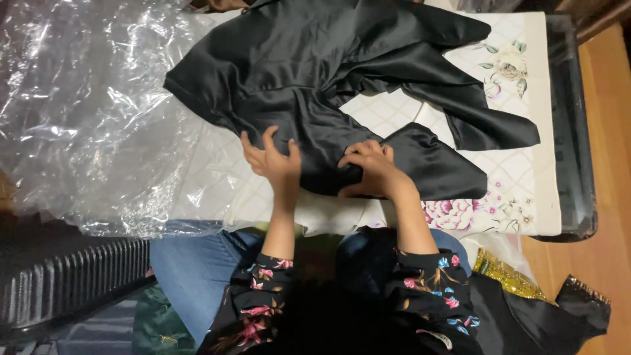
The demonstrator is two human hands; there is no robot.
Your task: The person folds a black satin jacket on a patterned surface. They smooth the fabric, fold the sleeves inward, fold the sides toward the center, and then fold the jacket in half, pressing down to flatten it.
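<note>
A black satin garment (315,72) lies spread over a white floral-printed cloth (513,190) on a low surface. My left hand (273,158) rests at the garment's near edge, fingers spread and curled, touching the fabric. My right hand (371,167) pinches a fold of the black fabric near its lower edge, fingers closed on it. One long sleeve or strip of the garment (486,118) trails to the right.
A big sheet of clear crinkled plastic (85,112) covers the left side. A dark tray rim (578,131) borders the right, with wooden floor (608,98) beyond. My blue jeans (197,263), a gold sequinned cloth (506,276) and a black ribbed object (66,283) lie near me.
</note>
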